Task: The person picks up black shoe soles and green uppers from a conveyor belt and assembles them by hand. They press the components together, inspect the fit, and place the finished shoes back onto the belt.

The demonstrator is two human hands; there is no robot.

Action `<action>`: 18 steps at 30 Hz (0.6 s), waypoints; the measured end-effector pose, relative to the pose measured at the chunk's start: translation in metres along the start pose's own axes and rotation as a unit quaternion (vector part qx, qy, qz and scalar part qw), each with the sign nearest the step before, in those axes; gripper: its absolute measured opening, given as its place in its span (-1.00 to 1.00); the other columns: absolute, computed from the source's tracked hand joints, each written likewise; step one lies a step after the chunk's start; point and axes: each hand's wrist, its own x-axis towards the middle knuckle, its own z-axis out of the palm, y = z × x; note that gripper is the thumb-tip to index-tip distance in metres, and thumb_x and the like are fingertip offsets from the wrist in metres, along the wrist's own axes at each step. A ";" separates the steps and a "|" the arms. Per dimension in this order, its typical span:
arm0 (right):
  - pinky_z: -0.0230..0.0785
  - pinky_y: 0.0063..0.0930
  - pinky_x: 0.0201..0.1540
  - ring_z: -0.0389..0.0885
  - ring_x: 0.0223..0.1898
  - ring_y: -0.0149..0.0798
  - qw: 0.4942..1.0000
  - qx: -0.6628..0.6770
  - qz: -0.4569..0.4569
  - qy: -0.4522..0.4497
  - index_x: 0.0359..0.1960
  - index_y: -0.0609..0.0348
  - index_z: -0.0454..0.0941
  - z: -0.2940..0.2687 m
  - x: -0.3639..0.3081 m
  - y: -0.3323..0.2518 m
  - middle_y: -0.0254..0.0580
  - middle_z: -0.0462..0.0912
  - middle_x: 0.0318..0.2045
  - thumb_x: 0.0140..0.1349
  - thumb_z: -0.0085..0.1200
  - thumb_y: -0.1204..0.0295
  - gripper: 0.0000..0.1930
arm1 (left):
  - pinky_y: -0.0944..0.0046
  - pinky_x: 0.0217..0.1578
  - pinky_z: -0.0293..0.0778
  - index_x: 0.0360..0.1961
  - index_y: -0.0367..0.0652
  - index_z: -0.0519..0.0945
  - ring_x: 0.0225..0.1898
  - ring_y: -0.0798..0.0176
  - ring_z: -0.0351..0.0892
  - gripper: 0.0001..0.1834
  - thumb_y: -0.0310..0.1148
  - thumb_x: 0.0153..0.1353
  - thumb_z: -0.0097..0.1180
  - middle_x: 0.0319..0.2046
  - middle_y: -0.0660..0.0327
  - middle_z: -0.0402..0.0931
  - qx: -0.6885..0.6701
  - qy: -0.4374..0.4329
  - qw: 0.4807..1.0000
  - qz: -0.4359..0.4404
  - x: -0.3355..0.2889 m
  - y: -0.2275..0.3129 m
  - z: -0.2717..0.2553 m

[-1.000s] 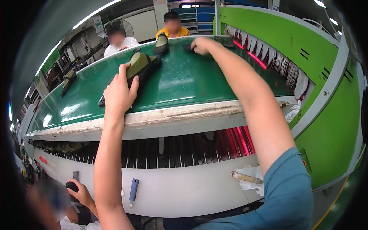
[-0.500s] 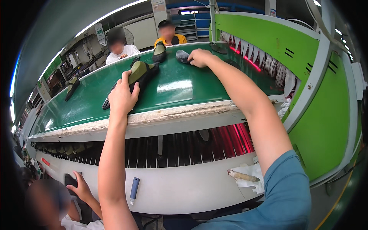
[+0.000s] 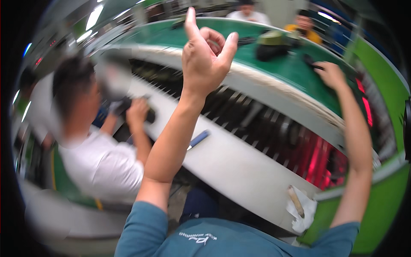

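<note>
My left hand (image 3: 207, 64) is raised in front of the green belt. Its index finger points away and the thumb stands apart, while the other fingers curl loosely. I see nothing in it. On the belt's right side, my right hand (image 3: 333, 76) has its fingers on a dark shoe piece (image 3: 311, 61), which is blurred. Between my hands a black and olive-green shoe (image 3: 272, 46) rests on the green conveyor belt (image 3: 291, 73). Another dark shoe part (image 3: 245, 40) lies just left of that shoe.
A co-worker in a white shirt (image 3: 102, 167) sits at left, handling a dark piece. Two people are across the belt. A white shelf (image 3: 231, 171) below holds a blue-handled tool (image 3: 199, 139) and a tan stick (image 3: 296, 201) on paper. A green machine housing (image 3: 383, 53) stands right.
My view has swung left, bringing the seated co-worker further in. My left hand has come away from the olive-green shoe and lifted. My right hand remains at a dark shoe piece.
</note>
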 end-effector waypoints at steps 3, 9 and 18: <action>0.52 -0.07 0.32 0.75 0.20 0.16 0.994 0.058 -0.075 0.051 0.22 0.18 0.76 0.006 0.012 0.023 0.16 0.79 0.13 0.46 0.26 0.29 -0.61 | 0.43 -0.35 0.57 0.65 -0.55 -0.11 -0.47 0.43 0.61 0.02 -0.36 0.51 0.35 -0.32 0.16 0.71 -0.005 0.083 0.992 0.092 -0.006 0.053 -0.150; 0.58 -0.18 0.24 0.82 0.07 0.00 0.979 0.111 -0.134 0.106 0.12 0.22 0.81 0.016 0.048 0.118 0.09 0.86 -0.02 0.44 0.36 0.20 -0.61 | 0.09 -0.05 0.69 0.55 -0.83 -0.14 -0.24 0.15 0.80 0.24 0.01 0.39 0.34 -0.21 0.06 0.80 0.478 0.332 0.810 -0.069 0.006 0.110 -0.491; 0.64 -0.22 0.10 0.84 -0.12 -0.06 0.999 0.023 -0.037 -0.022 0.05 0.19 0.86 -0.023 0.019 0.048 0.04 0.89 -0.14 0.30 0.52 0.12 -0.56 | -0.20 0.20 0.64 0.54 -0.93 -0.35 0.07 -0.31 0.83 0.42 0.14 0.29 0.24 0.02 -0.33 0.76 0.683 0.555 0.396 -0.263 -0.097 0.218 -0.742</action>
